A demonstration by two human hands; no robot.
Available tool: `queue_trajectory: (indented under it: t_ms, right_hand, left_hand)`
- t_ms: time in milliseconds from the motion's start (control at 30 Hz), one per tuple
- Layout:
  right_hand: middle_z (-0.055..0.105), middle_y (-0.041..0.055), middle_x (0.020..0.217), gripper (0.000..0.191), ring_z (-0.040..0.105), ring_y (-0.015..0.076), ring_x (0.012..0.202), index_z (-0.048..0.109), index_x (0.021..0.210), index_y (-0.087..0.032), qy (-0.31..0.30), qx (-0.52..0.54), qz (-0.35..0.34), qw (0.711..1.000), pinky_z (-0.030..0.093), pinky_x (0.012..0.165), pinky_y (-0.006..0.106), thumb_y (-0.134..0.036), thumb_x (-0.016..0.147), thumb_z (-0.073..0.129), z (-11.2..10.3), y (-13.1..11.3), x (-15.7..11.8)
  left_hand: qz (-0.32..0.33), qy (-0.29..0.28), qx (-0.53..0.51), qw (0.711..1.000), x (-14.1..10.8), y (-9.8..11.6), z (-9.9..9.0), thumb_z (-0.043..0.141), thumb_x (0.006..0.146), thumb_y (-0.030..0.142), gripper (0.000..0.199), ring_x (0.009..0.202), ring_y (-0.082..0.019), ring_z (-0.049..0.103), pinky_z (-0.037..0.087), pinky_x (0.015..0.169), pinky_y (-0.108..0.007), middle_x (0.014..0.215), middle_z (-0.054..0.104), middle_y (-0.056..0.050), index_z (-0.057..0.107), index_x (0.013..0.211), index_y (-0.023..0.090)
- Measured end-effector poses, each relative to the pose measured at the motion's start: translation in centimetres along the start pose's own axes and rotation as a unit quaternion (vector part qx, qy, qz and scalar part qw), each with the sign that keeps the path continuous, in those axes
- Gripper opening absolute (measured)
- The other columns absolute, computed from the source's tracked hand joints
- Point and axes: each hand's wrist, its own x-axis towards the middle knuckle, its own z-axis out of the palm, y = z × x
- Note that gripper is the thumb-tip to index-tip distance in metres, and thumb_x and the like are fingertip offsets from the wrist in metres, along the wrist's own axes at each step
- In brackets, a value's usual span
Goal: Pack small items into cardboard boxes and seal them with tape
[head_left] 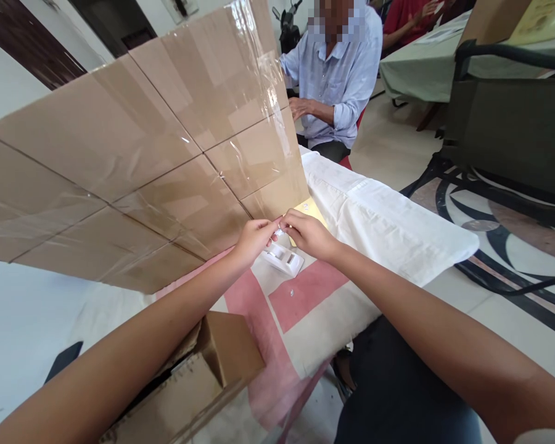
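My left hand [255, 239] and my right hand [306, 232] meet over the table, fingertips pinched close together. Between them shows a small whitish piece [279, 232], too small to name. Both hands appear closed on it. Just below stands a white tape dispenser [287, 261], partly covered by my fingers. Beyond my right hand lies a yellow sheet [317, 213] with a tiny pale bit [306, 206] on it. Nearer to me, another small shiny bit [291, 293] rests on the pink and white tablecloth [314, 285].
A tall taped cardboard partition [166, 160] rises along the left of the table. An open cardboard box [235, 345] sits at the near left. White cloth [379, 222] covers the right side. Across from me sits a person in a light blue shirt [358, 68]. A dark chair [509, 129] stands right.
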Motion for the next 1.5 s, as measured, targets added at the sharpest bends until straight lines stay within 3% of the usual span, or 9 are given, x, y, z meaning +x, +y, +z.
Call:
queue_trajectory:
  t_ms: [233,400,600,733,800,900,967,1133,1500]
  right_hand:
    - [0.057,0.0056,0.095,0.013,0.055,0.0187,0.081,0.049,0.089,-0.023,-0.027,-0.002,-0.001,1.000,0.041,0.073,0.030,-0.016,0.096,0.041,0.2,-0.7,-0.1]
    - [0.057,0.0048,0.094,0.013,0.054,0.0180,0.079,0.050,0.093,-0.023,0.000,0.000,0.006,1.000,0.040,0.072,0.029,-0.014,0.096,0.041,-0.6,-0.9,0.1]
    - [0.063,0.0070,0.094,0.014,0.057,0.0191,0.081,0.054,0.087,-0.020,0.048,-0.043,0.125,0.990,0.039,0.072,0.030,-0.018,0.096,0.044,-1.3,1.1,0.1]
    - [0.065,0.0042,0.078,0.027,0.057,0.0173,0.074,0.059,0.075,-0.019,0.002,0.012,0.187,0.982,0.037,0.070,0.029,-0.026,0.099,0.048,-0.8,1.1,0.1]
    - [0.064,0.0027,0.069,0.035,0.054,0.0149,0.068,0.059,0.067,-0.018,-0.017,0.113,0.269,0.956,0.035,0.066,0.027,-0.031,0.099,0.052,-0.3,0.7,0.1]
    - [0.062,0.0025,0.059,0.040,0.047,0.0118,0.053,0.060,0.064,-0.018,-0.024,0.269,0.408,0.872,0.031,0.055,0.026,-0.040,0.098,0.055,0.2,0.1,0.4]
    - [0.060,0.0028,0.056,0.041,0.042,0.0108,0.045,0.060,0.067,-0.018,-0.039,0.324,0.451,0.831,0.025,0.047,0.026,-0.046,0.097,0.054,0.3,-0.4,0.6]
    - [0.058,0.0006,0.063,0.027,0.039,0.0083,0.043,0.059,0.077,-0.018,-0.058,0.430,0.437,0.788,0.020,0.043,0.024,-0.043,0.088,0.058,-0.4,-1.8,0.7]
    - [0.049,-0.0057,0.055,0.012,0.027,0.0048,0.041,0.056,0.072,-0.019,0.007,0.446,0.388,0.806,0.017,0.043,0.022,-0.029,0.076,0.060,0.4,-1.6,0.3]
  left_hand:
    - [-0.011,0.017,0.004,1.000,0.4,-1.4,-0.2,0.063,0.070,0.036,0.023,0.051,-0.010,0.045,0.032,0.049,-0.025,0.059,0.058,0.000,0.056,0.056,0.019]
    - [0.001,0.060,0.021,0.998,1.5,-3.0,-1.6,0.059,0.069,0.035,0.022,0.052,-0.010,0.044,0.034,0.052,-0.025,0.058,0.057,-0.001,0.056,0.055,0.019]
    - [0.083,0.060,0.074,0.992,2.1,-3.8,-1.5,0.059,0.079,0.044,0.029,0.060,-0.014,0.052,0.038,0.059,-0.027,0.065,0.064,-0.001,0.064,0.064,0.019]
    - [0.144,0.061,0.132,0.979,1.5,-3.3,-0.2,0.059,0.086,0.039,0.026,0.068,-0.016,0.060,0.041,0.065,-0.028,0.072,0.071,-0.002,0.070,0.071,0.020]
    - [0.175,0.059,0.159,0.970,1.0,-2.9,0.1,0.059,0.089,0.037,0.024,0.070,-0.017,0.063,0.042,0.067,-0.028,0.077,0.074,-0.001,0.073,0.079,0.021]
    - [0.225,0.068,0.202,0.951,0.1,-2.3,0.3,0.059,0.092,0.035,0.021,0.071,-0.016,0.063,0.039,0.067,-0.028,0.081,0.075,-0.001,0.075,0.086,0.023]
    - [0.254,0.094,0.229,0.935,-0.3,-2.0,0.2,0.058,0.094,0.034,0.021,0.074,-0.017,0.062,0.037,0.068,-0.029,0.083,0.075,-0.002,0.075,0.088,0.024]
    - [0.302,0.130,0.268,0.906,-1.0,-2.0,0.1,0.058,0.097,0.033,0.021,0.077,-0.017,0.061,0.033,0.068,-0.030,0.084,0.073,-0.003,0.075,0.088,0.025]
    - [0.310,0.095,0.224,0.919,-1.1,-1.9,0.6,0.056,0.098,0.032,0.020,0.074,-0.014,0.062,0.041,0.069,-0.027,0.087,0.074,0.000,0.072,0.090,0.024]
